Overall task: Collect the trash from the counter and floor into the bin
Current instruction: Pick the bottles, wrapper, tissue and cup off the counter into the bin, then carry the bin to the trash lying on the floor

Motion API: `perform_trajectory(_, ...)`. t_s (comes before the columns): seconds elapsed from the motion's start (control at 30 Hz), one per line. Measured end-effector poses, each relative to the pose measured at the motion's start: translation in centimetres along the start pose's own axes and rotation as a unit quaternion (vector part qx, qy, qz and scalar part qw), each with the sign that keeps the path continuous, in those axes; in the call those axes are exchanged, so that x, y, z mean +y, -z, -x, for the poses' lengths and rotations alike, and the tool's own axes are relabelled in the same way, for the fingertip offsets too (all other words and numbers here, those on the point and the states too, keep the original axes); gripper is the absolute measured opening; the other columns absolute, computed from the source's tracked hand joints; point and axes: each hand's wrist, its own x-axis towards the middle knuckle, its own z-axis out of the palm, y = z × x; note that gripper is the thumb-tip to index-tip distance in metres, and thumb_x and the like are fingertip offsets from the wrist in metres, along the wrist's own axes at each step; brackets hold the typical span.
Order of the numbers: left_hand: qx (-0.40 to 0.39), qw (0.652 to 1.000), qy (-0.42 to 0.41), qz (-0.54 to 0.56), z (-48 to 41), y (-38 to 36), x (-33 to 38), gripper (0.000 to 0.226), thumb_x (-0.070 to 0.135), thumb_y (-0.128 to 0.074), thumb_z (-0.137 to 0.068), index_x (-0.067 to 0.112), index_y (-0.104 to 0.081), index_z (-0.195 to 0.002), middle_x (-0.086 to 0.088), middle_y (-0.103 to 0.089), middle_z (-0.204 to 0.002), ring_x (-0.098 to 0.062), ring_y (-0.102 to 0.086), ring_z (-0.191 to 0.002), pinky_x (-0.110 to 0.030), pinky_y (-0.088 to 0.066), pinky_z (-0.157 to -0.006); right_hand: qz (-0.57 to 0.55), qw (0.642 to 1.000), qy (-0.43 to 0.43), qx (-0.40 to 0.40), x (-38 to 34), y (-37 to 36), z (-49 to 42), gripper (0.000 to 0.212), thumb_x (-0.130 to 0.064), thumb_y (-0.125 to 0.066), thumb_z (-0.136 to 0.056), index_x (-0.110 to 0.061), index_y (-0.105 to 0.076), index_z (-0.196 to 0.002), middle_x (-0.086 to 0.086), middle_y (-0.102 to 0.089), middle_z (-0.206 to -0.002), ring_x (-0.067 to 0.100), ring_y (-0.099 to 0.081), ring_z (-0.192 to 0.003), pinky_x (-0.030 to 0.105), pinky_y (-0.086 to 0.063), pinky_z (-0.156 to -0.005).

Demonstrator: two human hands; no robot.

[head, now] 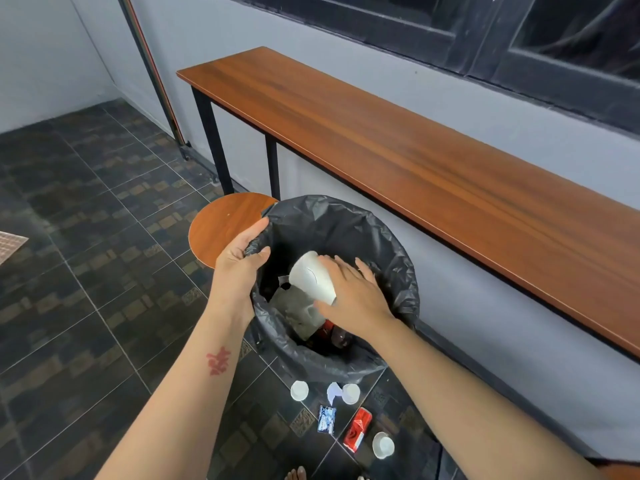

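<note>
A bin lined with a black bag (388, 244) stands on the floor beside the wooden counter (398, 157). My left hand (240, 258) grips the bag's left rim. My right hand (353, 292) hovers over the bin's mouth with its fingers spread, touching a white paper cup (310, 277) that lies tilted under the palm. Crumpled paper and a dark red item sit inside the bin. On the floor in front lie three small white cups (299, 390) (351, 393) (382, 445), a white paper scrap (333, 391), a blue wrapper (326, 419) and a red can (358, 429).
A round wooden stool (225, 230) stands left of the bin, partly behind it. The counter's black legs (211, 140) rise at the far left. Dark tiled floor spreads to the left, with a mat corner (10, 245) at the edge. My toes (296, 474) show at the bottom.
</note>
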Motion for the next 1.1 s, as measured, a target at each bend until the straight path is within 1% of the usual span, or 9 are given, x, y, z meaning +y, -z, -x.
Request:
perform_trajectory(0.1, -0.032, 0.999, -0.012, 0.012, 0.3, 0.6, -0.6, 0.051, 0.002, -0.059, -0.091, 0.042, -0.071, -0.120, 0.012, -0.064, -0.135, -0.020, -0.053, -0.133, -0.049, -0.039, -0.113, 0.016, 1.000, 0.000, -0.010, 0.3, 0.0, 0.7, 0.084, -0.065, -0.045, -0.089, -0.023, -0.014, -0.155, -0.007, -0.013, -0.163, 0.011, -0.005, -0.150, 0.039, 0.002, -0.122)
perform_trajectory(0.2, -0.010, 1.000, -0.004, 0.017, 0.7, 0.8, -0.5, 0.050, -0.001, -0.058, -0.094, 0.040, -0.072, -0.119, 0.017, -0.065, -0.131, -0.014, -0.052, -0.131, -0.045, -0.038, -0.114, 0.016, 0.999, -0.037, 0.029, 1.0, 0.7, 2.0, 0.080, -0.071, -0.032, -0.091, -0.027, -0.014, -0.155, -0.008, -0.008, -0.163, 0.009, -0.001, -0.150, 0.039, 0.001, -0.122)
perform_trajectory(0.4, 0.013, 1.000, 0.008, 0.012, 1.7, 1.1, -0.2, 0.047, -0.001, -0.057, -0.097, 0.038, -0.071, -0.119, 0.020, -0.062, -0.129, -0.011, -0.052, -0.128, -0.044, -0.039, -0.114, -0.030, 0.967, -0.234, 0.092, 2.9, 2.1, 5.5, 0.071, -0.068, -0.031, -0.092, -0.037, -0.015, -0.153, 0.001, -0.003, -0.164, 0.023, -0.004, -0.151, 0.047, -0.008, -0.121)
perform_trajectory(0.47, 0.010, 1.000, 0.006, 0.020, 1.8, 1.7, -0.6, 0.050, 0.000, -0.059, -0.096, 0.045, -0.073, -0.112, 0.019, -0.063, -0.132, -0.015, -0.053, -0.130, -0.046, -0.040, -0.113, -0.169, 0.939, -0.291, 0.075, 3.2, 2.3, 6.8, 0.068, -0.062, -0.042, -0.093, -0.044, -0.013, -0.152, -0.002, -0.003, -0.164, 0.026, -0.014, -0.149, 0.049, -0.019, -0.118)
perform_trajectory(0.57, 0.007, 1.000, 0.007, 0.022, 2.0, 2.4, -1.1, 0.054, -0.001, -0.059, -0.094, 0.050, -0.074, -0.106, 0.015, -0.064, -0.133, -0.018, -0.055, -0.129, -0.047, -0.043, -0.111, -0.425, 0.848, -0.302, 0.097, 2.7, 1.7, 7.7, 0.067, -0.043, -0.055, -0.096, -0.047, -0.017, -0.151, -0.013, -0.019, -0.160, 0.018, -0.028, -0.144, 0.043, -0.030, -0.112)
perform_trajectory(0.63, 0.010, 0.999, 0.017, 0.030, 2.4, 2.8, -1.4, 0.053, -0.002, -0.058, -0.095, 0.047, -0.075, -0.106, 0.015, -0.064, -0.132, -0.018, -0.055, -0.129, -0.046, -0.043, -0.111, -0.497, 0.800, -0.309, 0.134, 2.2, 1.2, 7.7, 0.065, -0.037, -0.058, -0.096, -0.048, -0.023, -0.149, -0.014, -0.023, -0.158, 0.015, -0.026, -0.144, 0.041, -0.028, -0.113)
perform_trajectory(0.7, 0.025, 0.999, 0.030, 0.029, 3.0, 3.4, -1.7, 0.050, -0.002, -0.057, -0.096, 0.043, -0.073, -0.111, 0.015, -0.062, -0.135, -0.016, -0.053, -0.131, -0.044, -0.041, -0.112, -0.529, 0.777, -0.308, 0.147, 1.7, 0.7, 7.4, 0.063, -0.038, -0.060, -0.094, -0.051, -0.027, -0.146, -0.014, -0.025, -0.158, 0.015, -0.026, -0.144, 0.044, -0.027, -0.116)
perform_trajectory(0.87, 0.045, 0.998, 0.038, 0.019, 4.7, 5.1, -3.0, 0.052, -0.004, -0.053, -0.098, 0.035, -0.064, -0.131, 0.013, -0.055, -0.144, -0.006, -0.047, -0.128, -0.028, -0.040, -0.106, -0.547, 0.770, -0.296, 0.145, 0.8, -0.2, 7.8, 0.060, -0.037, -0.062, -0.093, -0.054, -0.033, -0.143, -0.015, -0.029, -0.156, 0.012, -0.027, -0.143, 0.042, -0.026, -0.116)
perform_trajectory(1.1, 0.050, 0.999, 0.018, -0.001, 7.3, 6.3, -6.5, 0.056, -0.002, -0.060, -0.094, 0.040, -0.063, -0.131, 0.015, -0.057, -0.143, -0.011, -0.049, -0.134, -0.042, -0.039, -0.115, -0.558, 0.766, -0.293, 0.122, 1.0, -1.1, 9.1, 0.058, -0.033, -0.062, -0.094, -0.052, -0.036, -0.143, -0.012, -0.029, -0.157, 0.016, -0.028, -0.143, 0.045, -0.028, -0.116)
